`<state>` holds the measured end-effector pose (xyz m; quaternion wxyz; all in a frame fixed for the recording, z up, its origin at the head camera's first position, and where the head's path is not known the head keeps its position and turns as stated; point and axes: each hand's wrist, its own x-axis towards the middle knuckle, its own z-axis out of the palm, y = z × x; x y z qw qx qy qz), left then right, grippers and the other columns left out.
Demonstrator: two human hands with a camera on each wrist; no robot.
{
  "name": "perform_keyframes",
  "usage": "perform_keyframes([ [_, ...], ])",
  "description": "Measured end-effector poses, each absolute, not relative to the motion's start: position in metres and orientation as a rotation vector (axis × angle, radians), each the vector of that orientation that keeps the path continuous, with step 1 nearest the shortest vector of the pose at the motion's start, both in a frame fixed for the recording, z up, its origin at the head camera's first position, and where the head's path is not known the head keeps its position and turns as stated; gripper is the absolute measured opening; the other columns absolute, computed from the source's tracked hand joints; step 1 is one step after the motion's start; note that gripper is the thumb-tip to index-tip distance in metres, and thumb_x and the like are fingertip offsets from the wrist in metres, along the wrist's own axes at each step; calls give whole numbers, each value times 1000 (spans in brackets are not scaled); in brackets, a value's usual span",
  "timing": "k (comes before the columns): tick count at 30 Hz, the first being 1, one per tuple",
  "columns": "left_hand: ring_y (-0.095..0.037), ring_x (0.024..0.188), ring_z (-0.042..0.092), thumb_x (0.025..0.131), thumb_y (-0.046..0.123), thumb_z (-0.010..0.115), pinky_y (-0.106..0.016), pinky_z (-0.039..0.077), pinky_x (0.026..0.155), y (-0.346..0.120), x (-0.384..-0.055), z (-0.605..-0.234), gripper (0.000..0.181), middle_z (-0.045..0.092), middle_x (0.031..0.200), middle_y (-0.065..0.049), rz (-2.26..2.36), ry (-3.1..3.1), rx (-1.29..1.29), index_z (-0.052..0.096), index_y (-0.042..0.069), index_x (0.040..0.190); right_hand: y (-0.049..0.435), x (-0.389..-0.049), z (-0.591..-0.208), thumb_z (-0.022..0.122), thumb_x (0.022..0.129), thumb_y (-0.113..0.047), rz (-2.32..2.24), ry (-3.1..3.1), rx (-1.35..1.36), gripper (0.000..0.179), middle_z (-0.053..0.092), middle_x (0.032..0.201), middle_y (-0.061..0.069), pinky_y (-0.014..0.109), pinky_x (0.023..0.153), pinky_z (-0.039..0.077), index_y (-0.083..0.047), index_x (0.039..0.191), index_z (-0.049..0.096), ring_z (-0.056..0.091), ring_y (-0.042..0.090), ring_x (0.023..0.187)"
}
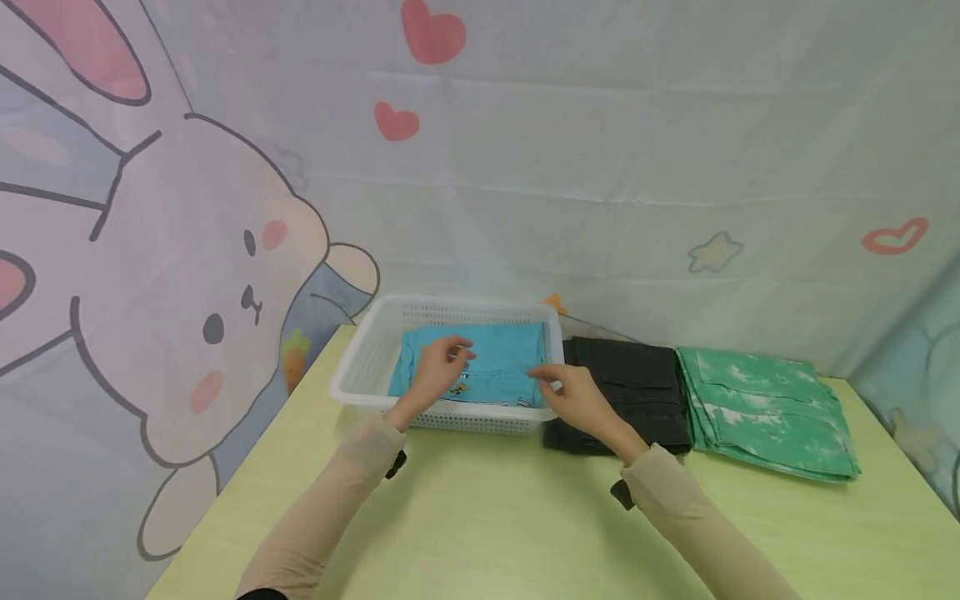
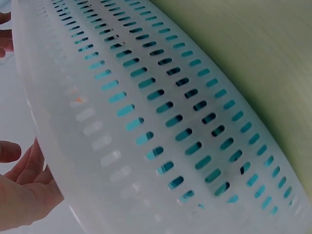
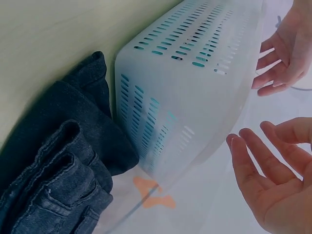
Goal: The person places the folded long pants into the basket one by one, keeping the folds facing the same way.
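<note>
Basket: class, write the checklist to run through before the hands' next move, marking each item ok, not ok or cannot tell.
1. Basket upright on the table: ok.
2. Blue garment folded inside the basket: ok.
3. Left hand and right hand empty: ok.
4. All garments inside: not ok; dark garment and green garment lie on the table.
5. Nothing beneath the blue garment: cannot tell, hidden.

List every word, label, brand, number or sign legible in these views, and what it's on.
No readable text in any view.
Blue garment: small print, too small to tell if it includes lettering.
Backdrop: rabbit and hearts, no lettering seen.
</note>
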<state>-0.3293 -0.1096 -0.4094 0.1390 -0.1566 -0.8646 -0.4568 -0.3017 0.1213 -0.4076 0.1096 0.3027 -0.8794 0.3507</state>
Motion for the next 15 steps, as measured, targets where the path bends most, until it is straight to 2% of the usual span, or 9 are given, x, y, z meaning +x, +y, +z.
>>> perform_keyframes([
  [4, -32, 81, 65, 92, 8, 44, -29, 52, 61, -105, -328, -412, 23, 67, 95, -18, -1377, -2450, -484, 60, -1, 106, 125, -303, -410, 49, 89, -6, 1052, -2556, 870, 23, 65, 105, 12, 23, 63, 50, -5, 106, 64, 63, 20, 86],
  [7, -32, 82, 65, 92, 9, 44, -32, 52, 56, -101, -326, -413, 24, 66, 99, -19, -1409, -2453, -483, 61, 0, 106, 128, -304, -410, 50, 89, -7, 1076, -2546, 852, 23, 66, 103, 12, 20, 54, 43, -6, 106, 65, 58, 16, 69],
  [10, -31, 83, 65, 92, 9, 44, -30, 49, 49, -97, -325, -412, 24, 64, 101, -19, -1426, -2453, -487, 61, 1, 106, 130, -305, -409, 49, 89, -7, 1120, -2547, 843, 23, 66, 102, 11, 20, 48, 35, -7, 106, 65, 43, 11, 55],
  [13, -29, 83, 65, 92, 9, 43, -24, 44, 46, -94, -324, -413, 24, 64, 102, -18, -1428, -2450, -490, 62, 1, 104, 132, -305, -410, 49, 90, -9, 1156, -2553, 831, 23, 66, 103, 12, 21, 46, 32, -8, 107, 64, 35, 9, 50],
  [15, -28, 84, 65, 92, 9, 43, -22, 42, 45, -92, -324, -414, 24, 64, 102, -17, -1447, -2441, -486, 62, 2, 104, 133, -306, -411, 49, 90, -9, 1179, -2548, 819, 23, 66, 104, 12, 21, 49, 36, -8, 107, 64, 41, 7, 54],
])
